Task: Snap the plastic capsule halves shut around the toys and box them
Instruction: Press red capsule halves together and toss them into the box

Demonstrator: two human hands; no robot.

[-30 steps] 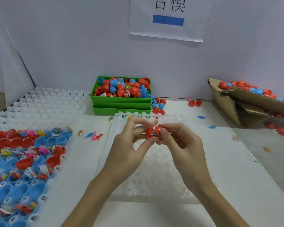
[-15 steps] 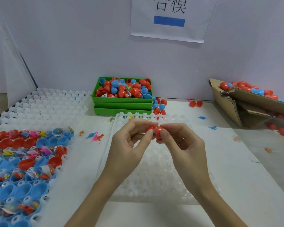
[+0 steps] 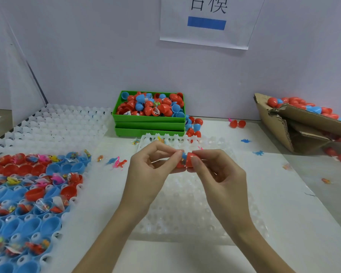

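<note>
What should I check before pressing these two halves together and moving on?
1. Left hand pinches its half: ok.
2. Right hand pinches the red half: ok.
3. Halves fully snapped: not ok, a gap with something blue shows between them.
4. Toy fully inside, nothing caught in the seam: cannot tell.
5. Cardboard box for finished capsules within view at the right, open: ok.
6. Next filled halves ready in the tray at the left: ok.
</note>
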